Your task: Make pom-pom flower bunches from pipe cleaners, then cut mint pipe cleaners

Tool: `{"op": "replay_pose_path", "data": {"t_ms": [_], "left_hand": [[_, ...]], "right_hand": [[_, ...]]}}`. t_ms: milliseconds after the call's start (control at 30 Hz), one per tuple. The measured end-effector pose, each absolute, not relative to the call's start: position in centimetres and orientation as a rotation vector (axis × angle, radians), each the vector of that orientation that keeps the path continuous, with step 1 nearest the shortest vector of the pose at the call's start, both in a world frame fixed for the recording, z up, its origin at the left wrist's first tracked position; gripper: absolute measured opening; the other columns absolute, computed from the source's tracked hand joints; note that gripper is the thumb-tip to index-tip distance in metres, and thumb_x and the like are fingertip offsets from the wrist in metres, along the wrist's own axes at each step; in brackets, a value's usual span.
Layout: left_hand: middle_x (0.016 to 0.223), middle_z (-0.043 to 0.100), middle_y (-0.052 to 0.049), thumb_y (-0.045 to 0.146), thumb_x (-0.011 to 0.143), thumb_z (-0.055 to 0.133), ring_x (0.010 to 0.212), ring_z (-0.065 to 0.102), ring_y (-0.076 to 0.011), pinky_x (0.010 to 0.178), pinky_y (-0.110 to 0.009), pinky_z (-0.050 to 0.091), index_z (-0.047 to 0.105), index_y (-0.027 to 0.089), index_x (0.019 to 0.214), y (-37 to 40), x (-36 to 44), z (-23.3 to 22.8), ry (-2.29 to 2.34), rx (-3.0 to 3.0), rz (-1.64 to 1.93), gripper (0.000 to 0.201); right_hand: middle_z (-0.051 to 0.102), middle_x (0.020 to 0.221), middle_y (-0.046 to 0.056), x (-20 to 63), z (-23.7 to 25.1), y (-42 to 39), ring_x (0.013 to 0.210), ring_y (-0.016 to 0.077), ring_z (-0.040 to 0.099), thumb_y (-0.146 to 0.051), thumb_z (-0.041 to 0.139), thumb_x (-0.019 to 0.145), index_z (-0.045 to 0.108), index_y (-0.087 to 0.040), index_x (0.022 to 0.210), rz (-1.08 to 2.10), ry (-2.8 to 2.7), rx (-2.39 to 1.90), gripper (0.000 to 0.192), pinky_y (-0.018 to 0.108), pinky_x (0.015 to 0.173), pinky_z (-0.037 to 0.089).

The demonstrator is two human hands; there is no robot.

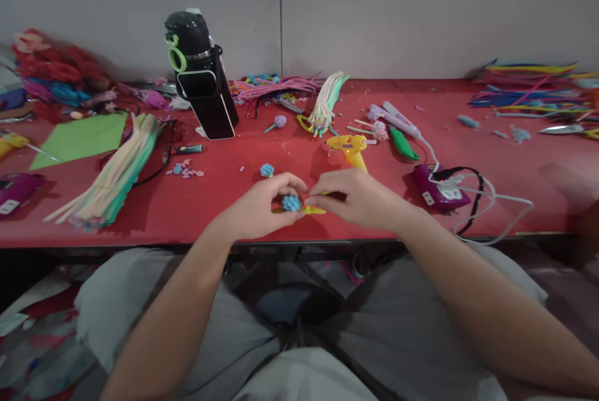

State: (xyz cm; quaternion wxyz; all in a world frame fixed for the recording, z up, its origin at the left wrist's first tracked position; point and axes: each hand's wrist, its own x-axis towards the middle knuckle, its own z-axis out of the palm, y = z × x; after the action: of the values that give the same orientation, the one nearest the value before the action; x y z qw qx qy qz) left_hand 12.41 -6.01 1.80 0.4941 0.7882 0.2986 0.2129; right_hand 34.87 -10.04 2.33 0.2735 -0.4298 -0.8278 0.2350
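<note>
The person sits at the near edge of a red table [515, 201]. Both hands meet just over that edge. The left hand [262, 207] has its fingers curled narrow around a small blue pipe-cleaner flower [291, 202]. The right hand [360, 198] pinches the yellow-green pipe-cleaner stem [313, 209] that runs from the flower toward the right; its fingertips are closed on the stem end.

Risks noted:

- The flower is held right at the table's near edge, above the lap. A slackened pinch by either hand would likely drop it off the table onto the person's legs or the floor.
- A yellow glue gun [350, 148] stands just beyond the right hand, with what looks like a lit indicator. A backward flick of the knuckles could strike it, with burn or tipping hazard, in my judgement.
- A white cable [496, 198] loops off a purple device [437, 186] to the right, near the right forearm. An outward elbow move could snag it and drag the device.
- A second blue flower [267, 169] lies loose just beyond the left hand and could be swept aside.
- The black water bottle [199, 70], far left of centre, stands well apart; low concern.
</note>
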Motion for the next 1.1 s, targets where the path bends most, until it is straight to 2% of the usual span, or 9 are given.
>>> {"op": "replay_pose_path", "data": {"t_ms": [167, 267, 400, 600, 700, 867, 967, 1100], "left_hand": [[0.092, 0.071, -0.006, 0.028, 0.077, 0.08, 0.077, 0.067, -0.0144, 0.066, -0.024, 0.054, 0.063, 0.018, 0.109, -5.6, 12.0, 2.3, 0.644, 1.704, 0.713, 0.038], [0.09, 0.071, -0.005, 0.029, 0.077, 0.08, 0.072, 0.065, -0.0129, 0.064, -0.024, 0.053, 0.063, 0.018, 0.112, -5.1, 11.9, 2.1, 0.728, 1.671, 0.889, 0.04], [0.09, 0.07, -0.003, 0.026, 0.078, 0.077, 0.075, 0.066, -0.0135, 0.071, -0.025, 0.054, 0.061, 0.018, 0.111, -4.7, 12.0, 1.7, 0.916, 1.797, 0.995, 0.037], [0.092, 0.07, -0.001, 0.018, 0.081, 0.068, 0.086, 0.068, -0.0154, 0.081, -0.028, 0.052, 0.058, 0.02, 0.113, -5.3, 12.5, 1.0, 1.014, 2.035, 0.94, 0.034], [0.092, 0.071, -0.001, 0.017, 0.081, 0.066, 0.086, 0.067, -0.016, 0.083, -0.03, 0.051, 0.057, 0.022, 0.115, -5.5, 12.5, 0.8, 1.044, 2.11, 0.878, 0.035], [0.088, 0.07, 0.0, 0.017, 0.079, 0.067, 0.083, 0.065, -0.016, 0.075, -0.028, 0.051, 0.058, 0.023, 0.111, -5.8, 12.4, 1.1, 0.948, 2.082, 0.661, 0.034], [0.088, 0.069, -0.001, 0.022, 0.076, 0.074, 0.079, 0.066, -0.0151, 0.071, -0.026, 0.051, 0.059, 0.02, 0.107, -5.8, 12.3, 1.6, 0.823, 1.891, 0.635, 0.034], [0.086, 0.069, -0.002, 0.026, 0.072, 0.082, 0.069, 0.064, -0.0119, 0.064, -0.023, 0.052, 0.062, 0.018, 0.107, -5.3, 12.4, 1.8, 0.739, 1.588, 0.768, 0.041]], "right_hand": [[0.054, 0.064, -0.002, 34.9, 2.1, -9.4, 0.06, 0.0115, 0.045, -0.045, 0.056, 0.098, 0.06, -0.018, 0.073, 0.838, -1.996, -1.139, 0.037, 0.027, 0.059, 0.034], [0.052, 0.066, -0.002, 33.9, 1.5, -9.7, 0.061, 0.0115, 0.046, -0.04, 0.05, 0.1, 0.055, -0.018, 0.073, 0.95, -1.977, -1.119, 0.035, 0.026, 0.06, 0.036], [0.051, 0.065, -0.003, 32.7, 1.0, -10.4, 0.062, 0.0115, 0.048, -0.031, 0.048, 0.1, 0.051, -0.019, 0.072, 1.045, -1.993, -1.176, 0.031, 0.026, 0.063, 0.037], [0.056, 0.063, -0.003, 32.5, 0.9, -10.8, 0.058, 0.0111, 0.048, -0.03, 0.051, 0.097, 0.054, -0.018, 0.069, 1.092, -1.999, -1.379, 0.031, 0.025, 0.059, 0.035], [0.062, 0.066, 0.0, 32.5, 1.0, -10.9, 0.059, 0.0121, 0.049, -0.022, 0.052, 0.095, 0.061, -0.017, 0.072, 0.865, -2.107, -1.462, 0.025, 0.027, 0.061, 0.034], [0.071, 0.084, 0.008, 33.2, 1.2, -10.4, 0.075, 0.0176, 0.061, -0.022, 0.054, 0.096, 0.071, -0.016, 0.085, 0.575, -2.235, -1.337, 0.02, 0.029, 0.072, 0.04], [0.068, 0.082, 0.005, 34.0, 1.3, -9.6, 0.075, 0.0155, 0.059, -0.029, 0.056, 0.097, 0.068, -0.016, 0.085, 0.653, -2.08, -1.218, 0.021, 0.028, 0.072, 0.042], [0.058, 0.068, 0.0, 34.0, 1.1, -9.1, 0.063, 0.0124, 0.052, -0.04, 0.055, 0.097, 0.062, -0.017, 0.079, 0.966, -1.837, -1.132, 0.03, 0.025, 0.062, 0.041]]}}
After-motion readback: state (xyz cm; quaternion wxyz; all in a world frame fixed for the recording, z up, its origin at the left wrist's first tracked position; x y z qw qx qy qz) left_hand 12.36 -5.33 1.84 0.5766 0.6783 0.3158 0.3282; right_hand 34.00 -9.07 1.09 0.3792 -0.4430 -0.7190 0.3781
